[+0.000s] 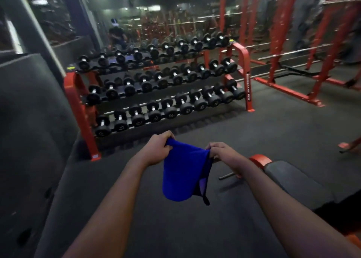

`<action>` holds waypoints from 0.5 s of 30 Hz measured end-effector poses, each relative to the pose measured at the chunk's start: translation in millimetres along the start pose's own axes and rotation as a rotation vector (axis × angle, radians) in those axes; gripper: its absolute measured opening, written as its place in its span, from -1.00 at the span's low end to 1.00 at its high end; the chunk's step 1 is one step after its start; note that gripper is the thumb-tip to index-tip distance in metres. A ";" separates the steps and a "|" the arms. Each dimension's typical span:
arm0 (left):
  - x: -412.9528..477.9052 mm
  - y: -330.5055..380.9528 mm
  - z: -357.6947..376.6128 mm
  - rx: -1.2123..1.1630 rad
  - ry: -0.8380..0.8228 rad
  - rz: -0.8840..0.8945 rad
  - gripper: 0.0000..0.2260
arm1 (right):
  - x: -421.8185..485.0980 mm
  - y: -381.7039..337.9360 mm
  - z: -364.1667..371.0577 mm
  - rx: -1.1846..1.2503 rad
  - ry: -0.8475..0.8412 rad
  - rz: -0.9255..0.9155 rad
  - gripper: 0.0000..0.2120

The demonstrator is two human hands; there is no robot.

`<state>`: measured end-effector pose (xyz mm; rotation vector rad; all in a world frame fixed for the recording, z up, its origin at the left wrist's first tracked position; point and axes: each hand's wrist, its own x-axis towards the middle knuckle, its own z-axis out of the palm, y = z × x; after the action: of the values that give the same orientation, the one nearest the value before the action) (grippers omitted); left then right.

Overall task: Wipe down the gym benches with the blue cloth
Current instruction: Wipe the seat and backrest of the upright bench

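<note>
blue cloth (181,175) gripped two-handed, rack lettering (249,90) blurred

Dark rubber floor (273,132), red dumbbell rack (242,54), mirror wall (156,13)

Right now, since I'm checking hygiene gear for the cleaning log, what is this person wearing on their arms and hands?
The left forearm and right forearm are bare to the frame edge, no sleeves in view. The left hand and right hand have no gloves, and no watch, band or ring shows.
</note>
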<state>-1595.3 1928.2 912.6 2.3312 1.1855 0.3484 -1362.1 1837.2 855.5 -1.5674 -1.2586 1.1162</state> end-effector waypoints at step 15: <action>425.3 75.6 160.9 0.106 -0.514 0.524 -0.86 | 165.9 123.4 -195.8 0.175 0.864 0.391 -0.81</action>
<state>-1223.5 2183.8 818.5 2.5785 0.3535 -0.1468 -1124.3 1967.0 767.9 -1.8902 -0.2815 0.6019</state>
